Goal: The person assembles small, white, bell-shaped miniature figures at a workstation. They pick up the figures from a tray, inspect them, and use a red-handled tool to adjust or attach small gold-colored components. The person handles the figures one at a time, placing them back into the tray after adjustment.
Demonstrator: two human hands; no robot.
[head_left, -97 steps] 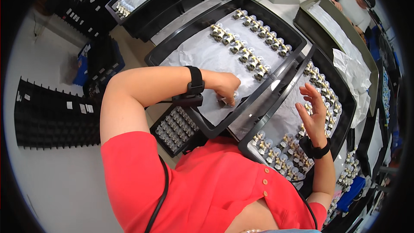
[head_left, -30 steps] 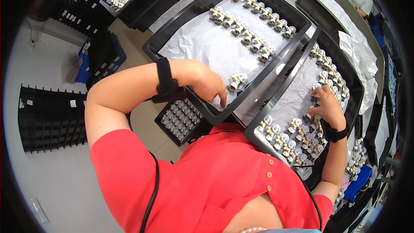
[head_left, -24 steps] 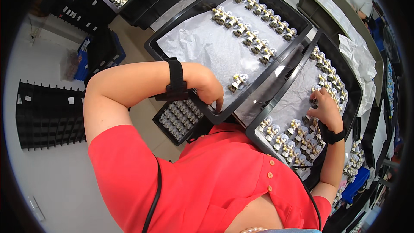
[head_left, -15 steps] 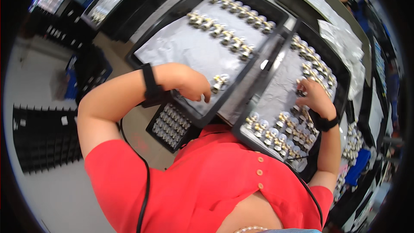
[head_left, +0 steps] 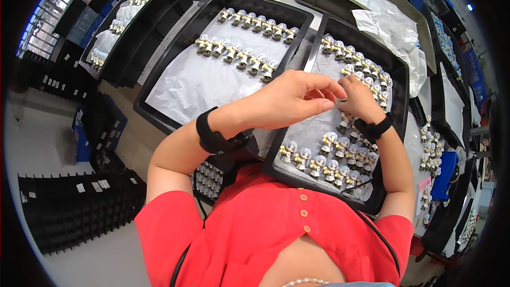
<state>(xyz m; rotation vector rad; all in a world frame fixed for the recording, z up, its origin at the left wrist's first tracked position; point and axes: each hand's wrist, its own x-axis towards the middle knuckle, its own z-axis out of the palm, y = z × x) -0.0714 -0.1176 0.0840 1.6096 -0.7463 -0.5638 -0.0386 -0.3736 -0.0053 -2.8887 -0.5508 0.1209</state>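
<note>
Figurines [head_left: 330,141] with pale rounded heads, white-and-yellow bodies and dark lower parts crowd a black round-cornered rectangular tray [head_left: 400,82], in rows along its far and right edges and clustered at its near edge. Wrinkled white sheet paper [head_left: 308,122] lines it. The bare left hand [head_left: 295,98] hangs over its left edge, fingers loosely curled, thumb apart, nothing visible held. The bare right hand [head_left: 361,98] bends its fingers over the middle figurines; the left hand's fingertips overlap them, so whether they grip one I cannot tell. A second black tray [head_left: 150,112], also paper-lined, carries one row along its far edge and another across its middle.
</note>
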